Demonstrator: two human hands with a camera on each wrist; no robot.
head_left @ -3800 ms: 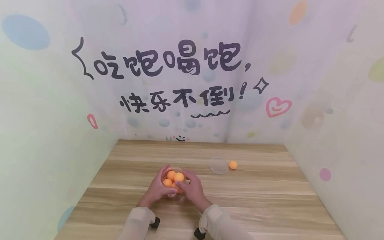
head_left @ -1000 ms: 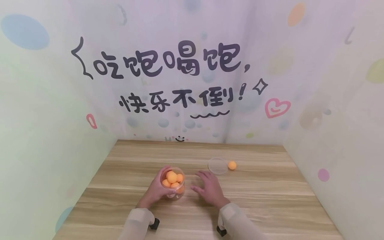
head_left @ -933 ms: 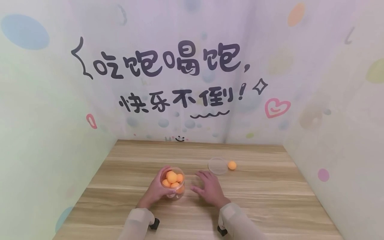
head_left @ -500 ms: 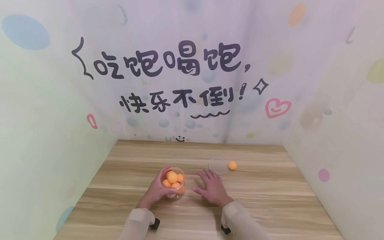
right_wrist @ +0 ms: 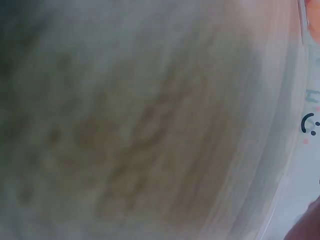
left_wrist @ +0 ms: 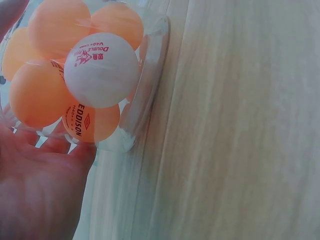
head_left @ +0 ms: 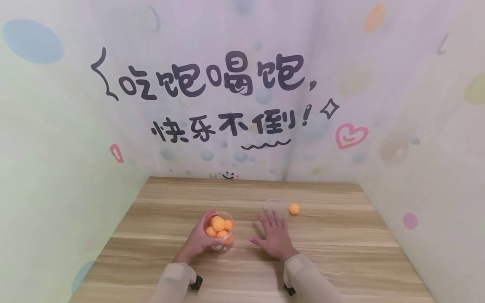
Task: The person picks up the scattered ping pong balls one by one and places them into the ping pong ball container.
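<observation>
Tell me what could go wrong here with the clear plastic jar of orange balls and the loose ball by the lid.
The clear plastic jar, open and heaped with orange balls, could spill if the left hand tips it. The right hand, fingers spread by the clear round lid, might nudge the loose orange ball, which could roll across the wooden table.

bench [head_left: 333, 252]: open wood right of and in front of the right hand [head_left: 275, 237]
left of centre: clear jar [head_left: 219, 235] of orange balls, held by the left hand [head_left: 197, 242], blocks that spot
gap jar–right hand: narrow bare strip
ahead of right fingers: clear lid [head_left: 275, 207] flat, fingertips at its near edge; loose orange ball [head_left: 294, 208] just beside it
back strip: bare wood to the walls
sides: walls [head_left: 57, 168] close three edges
</observation>
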